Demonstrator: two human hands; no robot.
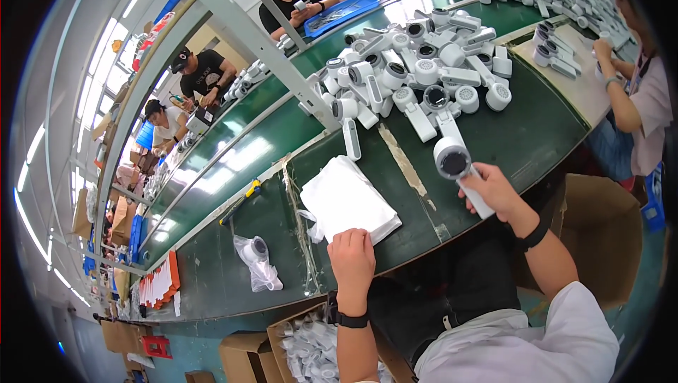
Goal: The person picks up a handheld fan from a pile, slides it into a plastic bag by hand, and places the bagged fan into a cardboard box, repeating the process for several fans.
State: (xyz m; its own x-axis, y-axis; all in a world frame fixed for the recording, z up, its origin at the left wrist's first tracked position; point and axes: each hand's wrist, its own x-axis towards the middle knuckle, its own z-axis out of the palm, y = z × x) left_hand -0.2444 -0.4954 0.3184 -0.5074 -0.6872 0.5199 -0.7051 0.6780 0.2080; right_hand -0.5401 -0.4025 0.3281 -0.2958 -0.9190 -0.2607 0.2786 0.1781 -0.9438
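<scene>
My right hand grips the handle of a white handheld fan. The fan's round head with its dark disc is turned up, just short of the big pile of similar fans. On the green table in front of me lies a stack of thin white plastic bags. My left hand is closed on the near edge of that stack, fingers curled and pressed together; the fingertips are partly hidden. Left of the stack, a fan in a clear bag lies on the table.
A yellow-and-black tool and orange-white cartons lie to the left. Below the table edge stands a box of bagged fans; an open carton is at right. A metal post rises beyond. Several co-workers sit around the line.
</scene>
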